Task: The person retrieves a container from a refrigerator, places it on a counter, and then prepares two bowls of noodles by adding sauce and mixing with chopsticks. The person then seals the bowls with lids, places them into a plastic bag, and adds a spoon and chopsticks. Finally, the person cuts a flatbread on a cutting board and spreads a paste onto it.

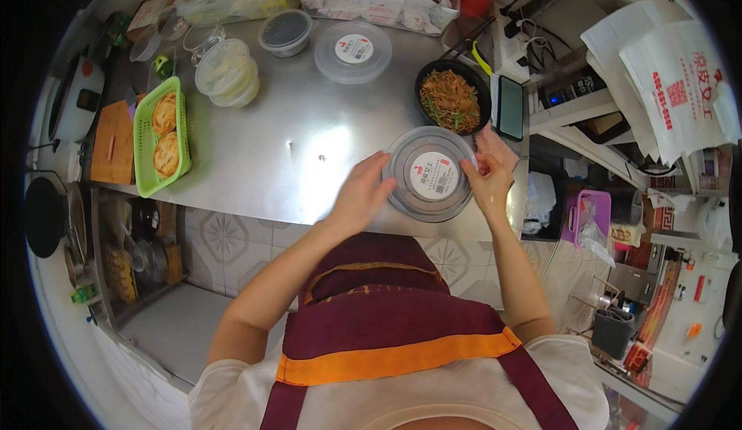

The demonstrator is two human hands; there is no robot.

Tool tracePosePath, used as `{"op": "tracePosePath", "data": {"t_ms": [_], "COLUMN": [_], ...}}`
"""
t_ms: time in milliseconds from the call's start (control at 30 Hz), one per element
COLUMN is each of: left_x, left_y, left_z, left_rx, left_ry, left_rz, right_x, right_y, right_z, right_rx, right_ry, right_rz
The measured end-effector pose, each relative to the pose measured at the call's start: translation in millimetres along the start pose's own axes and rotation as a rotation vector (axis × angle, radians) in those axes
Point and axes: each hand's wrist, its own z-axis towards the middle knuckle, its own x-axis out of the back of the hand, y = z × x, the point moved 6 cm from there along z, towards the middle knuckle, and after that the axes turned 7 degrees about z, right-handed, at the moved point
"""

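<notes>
A round clear plastic container top (pixel 400 195) with a white printed label lies in front of me, near the table's front edge. My left hand (pixel 364 191) rests along its left rim, thumb toward the front. My right hand (pixel 488 185) pinches its right rim between thumb and fingers. Whether it is a lone lid or has a bowl under it is hidden. Just behind it stands a black bowl (pixel 452 100) of fried noodles with green pieces. A similar labelled round lid or container (pixel 327 59) sits farther back.
A green basket (pixel 184 154) with two round flatbreads stands at left, beside a wooden board (pixel 113 140). Stacked tubs (pixel 227 73) and a dark-filled tub (pixel 285 32) are farther back. On the right are a phone (pixel 510 108), a pink cloth (pixel 499 144) and a white paper bag (pixel 643 88).
</notes>
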Motion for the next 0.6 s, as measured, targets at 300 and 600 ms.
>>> {"op": "tracePosePath", "data": {"t_ms": [300,600], "left_x": [-56.3,-42.0], "left_y": [32.3,15.1], "left_z": [12.6,-11.8], "left_rx": [-0.157,-0.103], "left_ry": [-0.109,-0.102], "left_rz": [0.294,0.131], "right_x": [-6.2,-10.1], "right_y": [50.9,43.4], "right_z": [-9.0,-32.0], "right_rx": [-0.014,-0.022], "right_ry": [0.052,-0.023], "right_rz": [0.207,0.008]}}
